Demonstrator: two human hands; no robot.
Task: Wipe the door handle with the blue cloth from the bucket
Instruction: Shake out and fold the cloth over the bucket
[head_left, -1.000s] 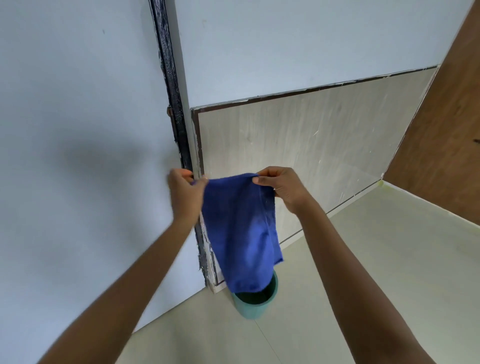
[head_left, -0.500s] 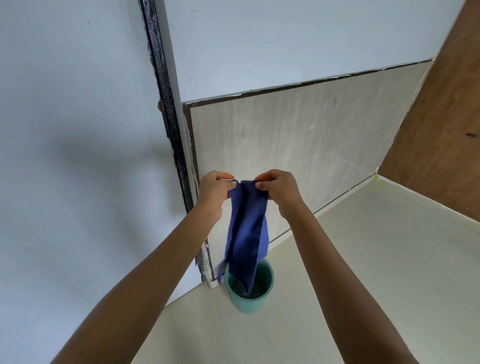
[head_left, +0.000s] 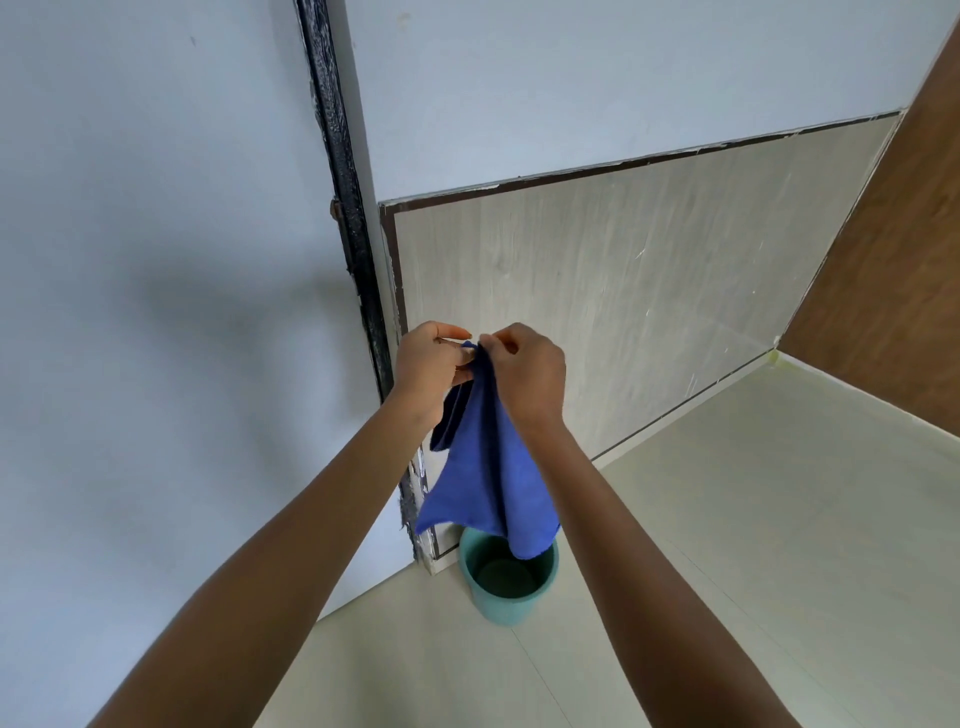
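Note:
The blue cloth (head_left: 485, 467) hangs folded in front of me, its lower end dangling just above the teal bucket (head_left: 508, 579) on the floor. My left hand (head_left: 434, 364) and my right hand (head_left: 524, 371) meet at the cloth's top edge, both pinching it, fingers almost touching. The bucket stands against the foot of the wall corner and looks empty inside. No door handle is in view.
A black vertical strip (head_left: 353, 218) runs down the corner between a pale blue surface on the left and a wall with a beige lower panel (head_left: 649, 306). A brown wooden surface (head_left: 898, 260) stands at the right. Pale floor tiles (head_left: 753, 545) spread below.
My hands came together, folding the cloth from spread flat into a narrow hanging fold. The cloth's lower end now hangs a little higher over the bucket.

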